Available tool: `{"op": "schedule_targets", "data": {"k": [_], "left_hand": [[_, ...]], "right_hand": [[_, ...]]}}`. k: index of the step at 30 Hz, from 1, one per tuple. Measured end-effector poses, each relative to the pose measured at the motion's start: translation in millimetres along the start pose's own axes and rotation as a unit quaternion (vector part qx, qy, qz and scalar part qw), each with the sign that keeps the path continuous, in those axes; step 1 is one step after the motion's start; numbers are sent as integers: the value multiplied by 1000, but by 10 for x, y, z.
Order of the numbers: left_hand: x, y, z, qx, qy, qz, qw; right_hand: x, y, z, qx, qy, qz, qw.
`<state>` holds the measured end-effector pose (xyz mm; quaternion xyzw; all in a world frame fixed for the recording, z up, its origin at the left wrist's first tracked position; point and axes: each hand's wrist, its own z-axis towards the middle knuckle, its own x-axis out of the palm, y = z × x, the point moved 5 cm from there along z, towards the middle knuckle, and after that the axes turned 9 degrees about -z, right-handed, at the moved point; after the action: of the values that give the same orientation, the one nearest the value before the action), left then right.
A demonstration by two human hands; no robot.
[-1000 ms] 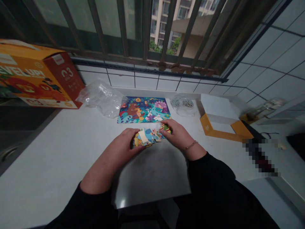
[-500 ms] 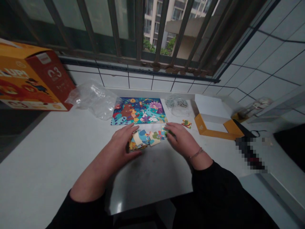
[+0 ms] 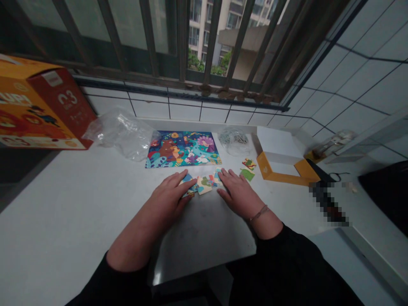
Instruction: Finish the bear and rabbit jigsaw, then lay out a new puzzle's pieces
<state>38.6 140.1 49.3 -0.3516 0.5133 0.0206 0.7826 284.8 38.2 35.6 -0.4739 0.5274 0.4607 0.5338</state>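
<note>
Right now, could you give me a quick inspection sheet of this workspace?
Surface: white countertop, bare at the near left.
Job's things: loose puzzle pieces between the hands; two more pieces to the right; colourful reference picture behind.
Clutter: orange puzzle box, empty clear bag, bag of pieces, open yellow-and-white box.
Hands: left hand and right hand flat, spread over the pieces.
Cables: thin dark cable far right.
Surroundings: barred window, tiled wall.
</note>
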Motion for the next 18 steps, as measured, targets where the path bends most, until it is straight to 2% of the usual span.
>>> {"op": "schedule_targets", "data": {"k": [4,5,6,10,11,12,16,18], "left_hand": [[-23,-32,-11,3,6,-4,1000],[-28,-43,-13,3,8,-6,1000],[-31,-51,-13,3,9,-7,1000],[-25,-46,-7,-4,3,-7,1000],[-18,-37,-5,-6,0,-8,1000],[-11,-26,-4,-9,-2,-10,1000],[-2,-3,-5,-18,-12,-18,1000],[-9,-7,-3,-17,-14,-18,1000]], "right_hand": [[12,-66,-34,101,-4,-35,994],[6,-69,-37,109,-10,-36,993],[-2,-48,-32,96,-15,-31,995],[-15,177,-3,-64,-14,15,998],[-10,209,1,-82,-10,18,996],[-4,216,6,-79,-8,15,997],[-14,136,11,16,-26,-9,999],[-30,197,6,-17,-40,1,999]]}}
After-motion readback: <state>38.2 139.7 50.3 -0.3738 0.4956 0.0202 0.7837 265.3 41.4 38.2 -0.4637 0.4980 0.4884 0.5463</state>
